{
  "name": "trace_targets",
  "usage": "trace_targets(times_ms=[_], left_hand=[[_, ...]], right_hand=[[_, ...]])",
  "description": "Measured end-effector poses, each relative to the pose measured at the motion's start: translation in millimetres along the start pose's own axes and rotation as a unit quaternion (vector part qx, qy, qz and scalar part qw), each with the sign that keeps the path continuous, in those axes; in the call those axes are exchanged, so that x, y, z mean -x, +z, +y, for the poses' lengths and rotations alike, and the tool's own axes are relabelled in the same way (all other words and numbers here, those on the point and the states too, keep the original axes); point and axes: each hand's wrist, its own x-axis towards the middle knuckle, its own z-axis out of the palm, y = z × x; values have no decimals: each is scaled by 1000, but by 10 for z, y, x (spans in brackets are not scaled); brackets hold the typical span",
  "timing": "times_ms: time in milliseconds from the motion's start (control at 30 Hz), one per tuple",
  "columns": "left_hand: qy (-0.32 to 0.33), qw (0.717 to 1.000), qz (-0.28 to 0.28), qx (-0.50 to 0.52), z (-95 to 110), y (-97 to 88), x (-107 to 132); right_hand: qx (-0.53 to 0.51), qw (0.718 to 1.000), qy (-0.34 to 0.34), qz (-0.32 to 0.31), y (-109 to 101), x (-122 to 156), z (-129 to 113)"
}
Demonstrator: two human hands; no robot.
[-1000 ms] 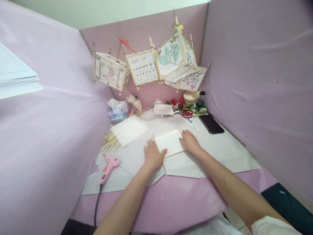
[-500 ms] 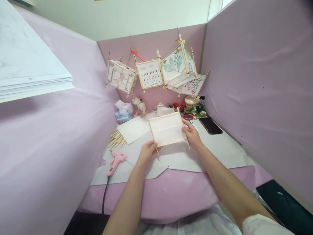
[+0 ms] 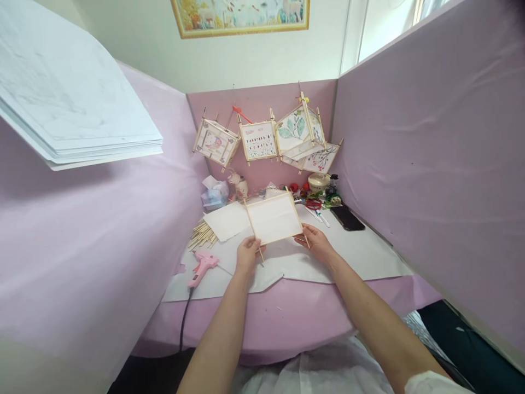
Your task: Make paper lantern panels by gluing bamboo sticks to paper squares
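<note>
Head view: the paper-covered stick frame (image 3: 274, 218) is held above the surface (image 3: 373, 254), its 2 near corners pinched by the left hand (image 3: 247, 254) and right hand (image 3: 319, 243) — joints could be twisted loose by uneven pulling.

Glue gun (image 3: 202, 267) lies left of panel (image 3: 274, 219), phone (image 3: 347, 218) right.

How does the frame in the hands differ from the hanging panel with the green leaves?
The held frame has a plain white sheet; the leaf panel shows green leaves.
The held frame is gripped near its lower corners by the left hand and right hand; the leaf panel hangs untouched before the pink back wall.
The held frame is a single flat panel; the leaf panel meets another at an angle.
Both have pale sheets edged with thin, light-coloured sticks.
</note>
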Motion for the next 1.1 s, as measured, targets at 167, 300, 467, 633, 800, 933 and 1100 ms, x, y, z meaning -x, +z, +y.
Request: trace_targets(times_ms=[167,300,467,633,800,933,1100], left_hand=[[-34,996,-5,88,-13,78,36],[-66,990,-40,121,-71,149,107],[-72,987,-78,117,-140,223,208],[-59,990,-119,50,-110,263,295],[-22,991,-103,-80,-57,241,314],[79,980,-59,-171,-9,225,319],[185,955,10,-233,72,128,276]], right_hand=[[-32,999,9,-24,88,159,-2],[-7,994,25,-102,358,321,166],[70,994,-67,-46,807,399,359],[128,983,-128,30,1041,332,238],[164,978,-112,57,952,13,-418],[202,973,-100,51,821,-299,-1015],[234,965,-91,74,673,-477,-1235]])
